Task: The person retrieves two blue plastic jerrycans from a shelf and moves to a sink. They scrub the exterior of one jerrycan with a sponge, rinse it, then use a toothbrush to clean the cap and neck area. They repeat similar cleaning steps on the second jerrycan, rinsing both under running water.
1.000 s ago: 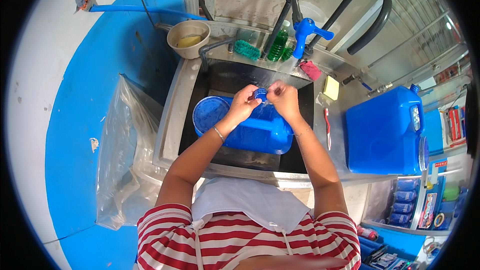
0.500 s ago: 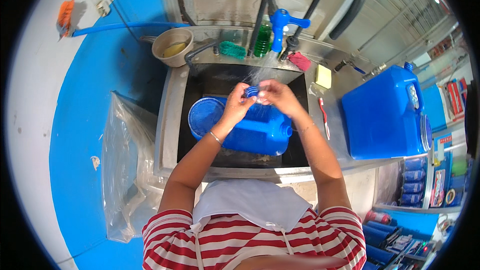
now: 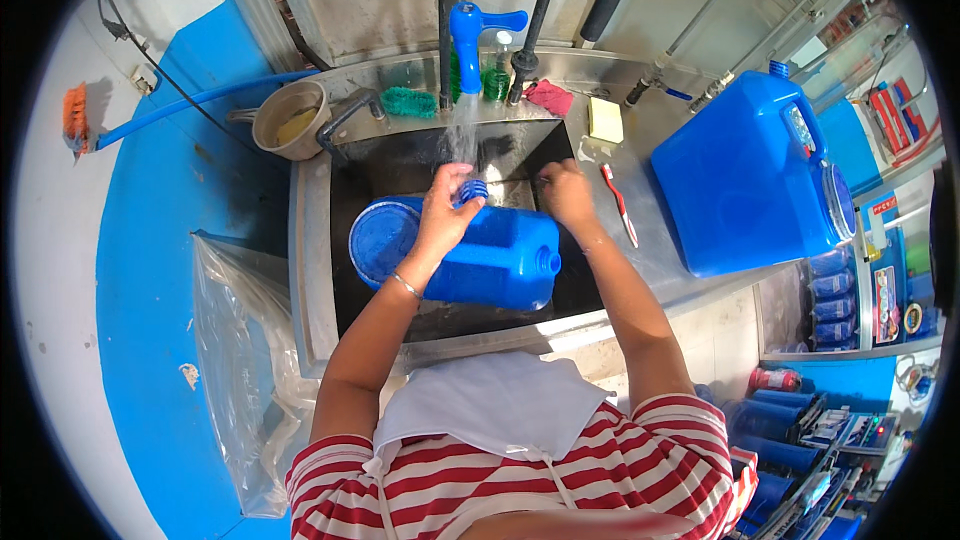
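Note:
My left hand pinches a small blue ridged cap at the edge of the running water. The water falls from a tap with a blue handle. Below that hand, a blue plastic jerrycan lies on its side in the sink, its uncapped neck to the right. A wide round blue lid shows at its left end. My right hand is held over the right side of the sink, apart from the cap. Its fingers are curled closed, and whatever they hold, if anything, is hidden.
On the right counter stand a larger blue jerrycan, a red-and-white toothbrush and a yellow sponge. Along the back ledge are a green brush, a green bottle and a pink cloth. A beige dipper sits at the left corner.
My right hand has left the cap and moved right, towards the sink's right side. The cap stays in my left hand. The whole view has shifted a little.

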The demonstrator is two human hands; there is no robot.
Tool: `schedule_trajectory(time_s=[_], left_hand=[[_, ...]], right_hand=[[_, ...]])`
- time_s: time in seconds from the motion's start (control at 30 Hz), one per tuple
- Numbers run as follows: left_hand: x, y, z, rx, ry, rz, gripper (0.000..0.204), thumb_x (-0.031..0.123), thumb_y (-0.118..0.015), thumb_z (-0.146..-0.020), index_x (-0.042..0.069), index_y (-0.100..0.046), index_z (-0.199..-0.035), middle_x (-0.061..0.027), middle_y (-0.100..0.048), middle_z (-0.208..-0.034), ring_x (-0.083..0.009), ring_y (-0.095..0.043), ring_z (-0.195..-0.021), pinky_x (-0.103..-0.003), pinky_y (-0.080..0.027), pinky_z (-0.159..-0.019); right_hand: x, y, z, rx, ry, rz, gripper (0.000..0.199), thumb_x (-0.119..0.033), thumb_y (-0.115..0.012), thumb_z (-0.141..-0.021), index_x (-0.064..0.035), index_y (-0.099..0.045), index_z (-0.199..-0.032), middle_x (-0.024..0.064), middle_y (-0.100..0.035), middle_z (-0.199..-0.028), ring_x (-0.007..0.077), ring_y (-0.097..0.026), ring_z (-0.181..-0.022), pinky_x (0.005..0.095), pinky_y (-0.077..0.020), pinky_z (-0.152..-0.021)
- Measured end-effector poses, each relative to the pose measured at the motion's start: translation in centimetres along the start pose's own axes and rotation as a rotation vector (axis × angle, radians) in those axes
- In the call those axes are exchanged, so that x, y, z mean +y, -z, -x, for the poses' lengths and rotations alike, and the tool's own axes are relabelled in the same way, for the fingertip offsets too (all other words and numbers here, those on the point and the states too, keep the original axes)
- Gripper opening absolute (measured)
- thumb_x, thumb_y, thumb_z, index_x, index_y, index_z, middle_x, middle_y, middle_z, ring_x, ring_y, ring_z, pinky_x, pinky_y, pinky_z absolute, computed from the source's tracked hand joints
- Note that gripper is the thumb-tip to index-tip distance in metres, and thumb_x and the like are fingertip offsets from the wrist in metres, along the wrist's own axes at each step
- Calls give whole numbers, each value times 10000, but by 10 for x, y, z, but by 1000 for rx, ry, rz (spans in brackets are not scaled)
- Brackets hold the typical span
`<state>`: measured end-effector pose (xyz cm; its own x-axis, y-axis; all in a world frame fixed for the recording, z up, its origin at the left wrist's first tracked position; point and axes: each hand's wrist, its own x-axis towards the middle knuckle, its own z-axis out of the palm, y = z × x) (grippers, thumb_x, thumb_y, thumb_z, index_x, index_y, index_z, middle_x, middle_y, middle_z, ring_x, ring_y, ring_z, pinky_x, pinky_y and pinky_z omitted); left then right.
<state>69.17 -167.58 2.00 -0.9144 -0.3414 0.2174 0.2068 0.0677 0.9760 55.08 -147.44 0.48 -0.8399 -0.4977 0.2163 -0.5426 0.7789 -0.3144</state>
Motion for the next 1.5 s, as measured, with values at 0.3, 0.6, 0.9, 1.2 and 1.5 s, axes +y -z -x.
schedule_trajectory(time_s=[0.3, 0.6, 0.9, 1.2, 1.5], left_hand=[[9, -11, -5, -21, 44, -152, 350, -8, -714, -800, 52, -528, -1090, -25, -587, -931, -82, -571, -853, -252, -472, -746], [3, -16, -11, 72, -57, -391, 427, 76, -769, -745, 10, -595, -1130, -90, -635, -1008, -152, -620, -847, -300, -497, -734], [9, 7, 0, 155, -15, -65, 294, 13, -745, -759, 46, -599, -1011, -19, -629, -933, -91, -593, -838, -269, -487, -745], [9, 21, -1, 253, -50, -216, 305, -39, -711, -759, 44, -602, -1031, -22, -641, -870, -91, -600, -775, -262, -492, -699], [4, 25, -8, 211, -96, -349, 214, 36, -730, -745, 24, -647, -941, -60, -660, -790, -116, -599, -681, -276, -484, -630]], right_hand=[[113, 8, 40, 118, -415, 118, 230, -112, -550, -888, -58, -585, -1109, 217, -604, -1059, 407, -608, -979, 464, -503, -836], [-86, 60, -7, -51, 517, -514, 198, -44, -699, -764, -39, -677, -960, 141, -632, -857, 359, -635, -816, 415, -519, -699], [-89, 21, -26, 8, 403, -509, 140, -69, -681, -762, 18, -653, -868, 221, -656, -806, 387, -653, -756, 423, -527, -678], [-72, 34, -28, -152, 329, -405, 236, -245, -622, -919, -11, -646, -941, 186, -664, -950, 388, -647, -893, 455, -515, -786], [-84, 65, -32, -219, 550, -140, 245, -299, -576, -941, -124, -717, -1042, 152, -646, -864, 372, -647, -824, 450, -513, -724]])
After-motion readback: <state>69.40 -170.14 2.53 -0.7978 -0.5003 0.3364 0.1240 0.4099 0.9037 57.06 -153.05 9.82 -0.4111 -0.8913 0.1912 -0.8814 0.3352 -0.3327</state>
